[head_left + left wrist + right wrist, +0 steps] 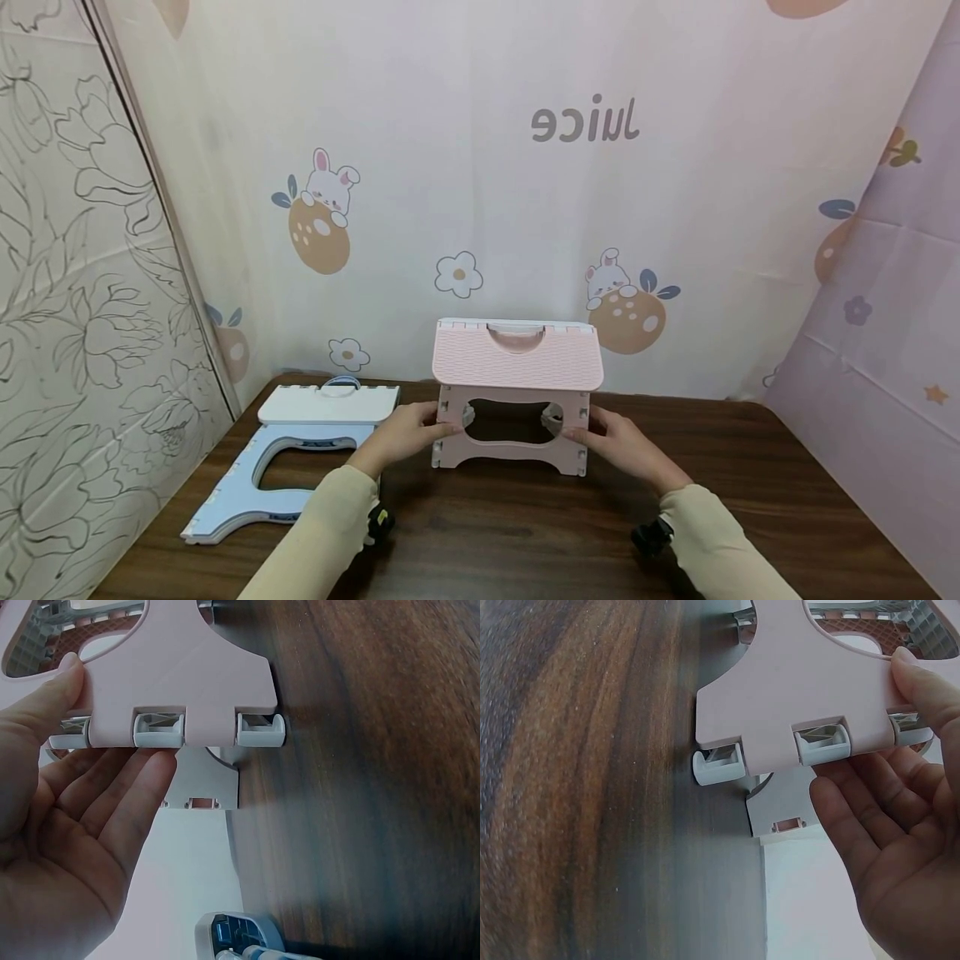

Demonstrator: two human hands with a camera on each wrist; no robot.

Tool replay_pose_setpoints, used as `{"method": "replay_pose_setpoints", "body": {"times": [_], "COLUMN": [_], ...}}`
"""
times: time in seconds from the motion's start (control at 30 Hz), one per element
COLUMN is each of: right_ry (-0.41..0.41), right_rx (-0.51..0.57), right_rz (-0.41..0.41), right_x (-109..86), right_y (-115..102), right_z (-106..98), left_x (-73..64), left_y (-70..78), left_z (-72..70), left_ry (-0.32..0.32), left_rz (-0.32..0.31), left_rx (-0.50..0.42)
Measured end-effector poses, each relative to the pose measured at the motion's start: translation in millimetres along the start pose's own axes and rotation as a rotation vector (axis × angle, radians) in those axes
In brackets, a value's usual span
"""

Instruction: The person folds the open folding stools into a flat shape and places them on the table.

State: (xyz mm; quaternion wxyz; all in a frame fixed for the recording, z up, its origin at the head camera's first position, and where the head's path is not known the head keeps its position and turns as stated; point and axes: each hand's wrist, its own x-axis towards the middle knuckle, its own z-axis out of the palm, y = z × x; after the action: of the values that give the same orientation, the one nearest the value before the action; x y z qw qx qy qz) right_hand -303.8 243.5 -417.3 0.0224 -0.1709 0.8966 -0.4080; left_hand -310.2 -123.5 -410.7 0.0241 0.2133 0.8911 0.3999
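A pink folding step stool [517,367] stands unfolded and upright on the table, with a handle slot in its top and a large opening in its front leg panel [202,667]. My left hand [408,435] grips its left side, thumb on the front panel and fingers at the hinged edge. On the opposite side my right hand [622,446] holds it likewise, its thumb [915,675] at the edge of the opening. White hinge pieces [825,744] show along the side. The right fingertips lie partly behind the panel.
A folded light-blue and white stool [247,475] lies flat at the left of the dark wooden table [510,542]. Behind the table hangs a printed curtain [465,167], close to the pink stool. Black wrist devices [651,537] hang below both sleeves.
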Motion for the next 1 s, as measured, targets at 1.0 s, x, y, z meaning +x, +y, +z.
{"method": "replay_pose_setpoints", "body": {"times": [1.0], "right_ry": [-0.018], "right_rx": [0.002], "right_rz": [-0.011], "right_x": [1.5], "right_y": [2.4], "right_z": [-1.3], "left_x": [1.6], "left_y": [-0.2], "left_z": [-4.0], "left_ry": [-0.045], "left_rz": [0.017], "left_rx": [-0.013]}}
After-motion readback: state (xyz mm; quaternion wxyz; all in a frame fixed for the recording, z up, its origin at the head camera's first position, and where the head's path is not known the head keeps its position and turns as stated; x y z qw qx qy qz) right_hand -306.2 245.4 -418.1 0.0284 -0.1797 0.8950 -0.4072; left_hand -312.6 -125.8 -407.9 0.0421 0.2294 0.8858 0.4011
